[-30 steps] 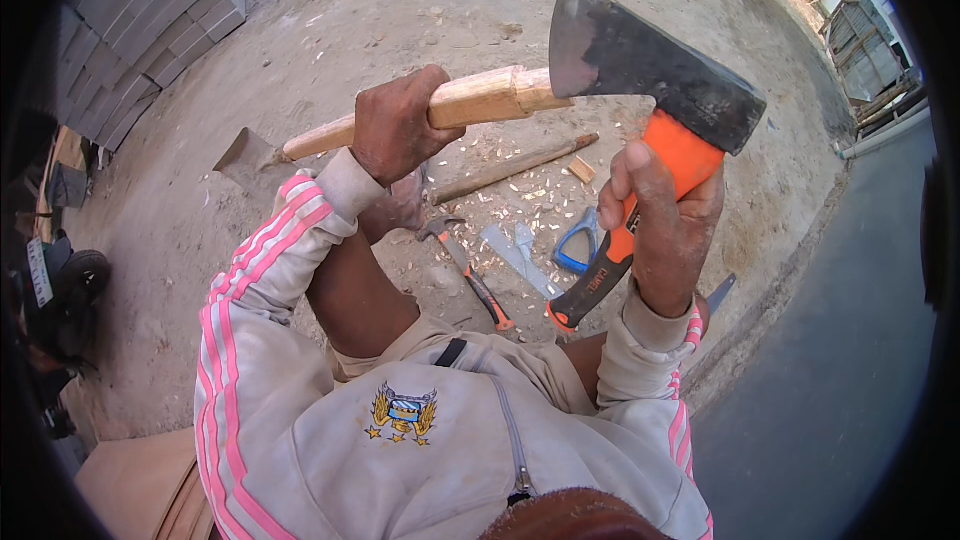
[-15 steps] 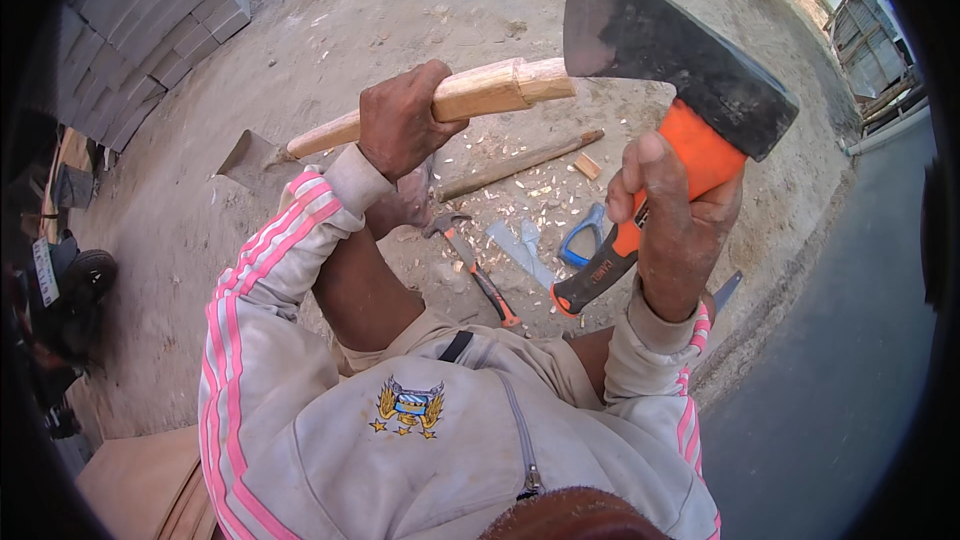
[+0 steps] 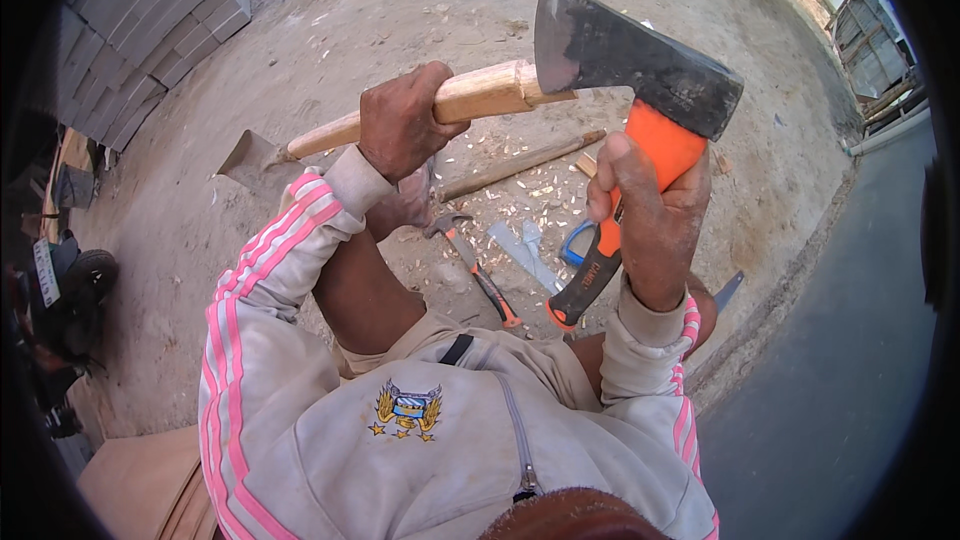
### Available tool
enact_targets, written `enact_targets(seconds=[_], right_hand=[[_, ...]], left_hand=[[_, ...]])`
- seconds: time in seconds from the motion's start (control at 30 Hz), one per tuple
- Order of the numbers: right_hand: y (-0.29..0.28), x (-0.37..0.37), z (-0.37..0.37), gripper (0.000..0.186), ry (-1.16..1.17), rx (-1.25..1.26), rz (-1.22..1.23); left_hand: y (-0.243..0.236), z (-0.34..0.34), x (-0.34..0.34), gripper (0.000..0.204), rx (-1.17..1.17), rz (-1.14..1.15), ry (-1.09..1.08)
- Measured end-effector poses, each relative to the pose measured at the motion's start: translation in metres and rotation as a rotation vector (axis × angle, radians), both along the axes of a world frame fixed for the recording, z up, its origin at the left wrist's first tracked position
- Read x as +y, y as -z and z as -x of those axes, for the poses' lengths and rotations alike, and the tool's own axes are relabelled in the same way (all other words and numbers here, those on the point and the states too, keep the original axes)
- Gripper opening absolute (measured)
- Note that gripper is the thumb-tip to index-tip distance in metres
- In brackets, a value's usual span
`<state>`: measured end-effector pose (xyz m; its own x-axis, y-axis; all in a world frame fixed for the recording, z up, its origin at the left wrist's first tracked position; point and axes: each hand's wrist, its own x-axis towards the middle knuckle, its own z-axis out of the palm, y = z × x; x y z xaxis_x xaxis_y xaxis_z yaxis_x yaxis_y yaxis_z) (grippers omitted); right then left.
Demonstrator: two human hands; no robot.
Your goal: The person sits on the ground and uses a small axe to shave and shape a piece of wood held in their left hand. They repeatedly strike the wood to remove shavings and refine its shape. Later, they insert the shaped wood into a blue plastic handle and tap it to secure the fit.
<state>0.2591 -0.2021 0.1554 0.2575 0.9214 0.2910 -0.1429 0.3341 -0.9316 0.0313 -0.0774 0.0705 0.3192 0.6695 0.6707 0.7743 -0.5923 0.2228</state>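
My left hand (image 3: 405, 118) is wrapped round a pale wooden handle (image 3: 488, 93), whose right end is cut down to a thinner step. At its far left the wood runs up to a grey metal blade (image 3: 248, 162); whether they are joined I cannot tell. My right hand (image 3: 655, 225) grips a hatchet (image 3: 640, 58) by its orange and black handle, close under the dark head. The hatchet's cutting edge overlaps the wood's stepped end, and contact is hard to make out. Below lie a claw hammer (image 3: 478, 270) and a handsaw (image 3: 525, 252), its blue handle partly hidden by the hatchet.
A round wooden pole (image 3: 520, 166) lies among scattered wood chips on the sandy ground. Grey blocks (image 3: 150, 25) are stacked at the far left, above a parked motorbike (image 3: 75, 290). A smooth grey strip (image 3: 810, 340) runs along the right. Another blade tip (image 3: 729, 290) shows beside my right knee.
The hatchet has come left and down with my right hand, its edge now over the stepped end of the wood. My left hand and the wooden handle have stayed nearly still.
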Motion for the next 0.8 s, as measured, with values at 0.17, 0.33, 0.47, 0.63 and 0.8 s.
enact_targets(seconds=[0.17,0.33,0.47,0.63,0.8], right_hand=[[0.003,0.003,-0.017,0.022,-0.041,-0.049,-0.064],[0.001,0.005,-0.012,0.023,-0.049,0.007,-0.063],[0.006,0.009,-0.012,0.027,-0.094,0.011,0.016],[0.009,0.004,-0.008,0.031,-0.070,0.079,-0.022],[0.015,0.010,-0.002,0.031,-0.102,0.047,0.059]], left_hand=[[-0.003,-0.002,0.003,0.043,-0.002,-0.036,0.009],[-0.002,-0.004,0.002,0.041,-0.002,-0.070,-0.025],[-0.004,-0.006,0.001,0.040,0.010,-0.059,-0.030],[-0.003,-0.006,0.001,0.040,0.016,-0.054,-0.021],[-0.004,-0.006,0.002,0.042,0.033,-0.043,-0.032]])
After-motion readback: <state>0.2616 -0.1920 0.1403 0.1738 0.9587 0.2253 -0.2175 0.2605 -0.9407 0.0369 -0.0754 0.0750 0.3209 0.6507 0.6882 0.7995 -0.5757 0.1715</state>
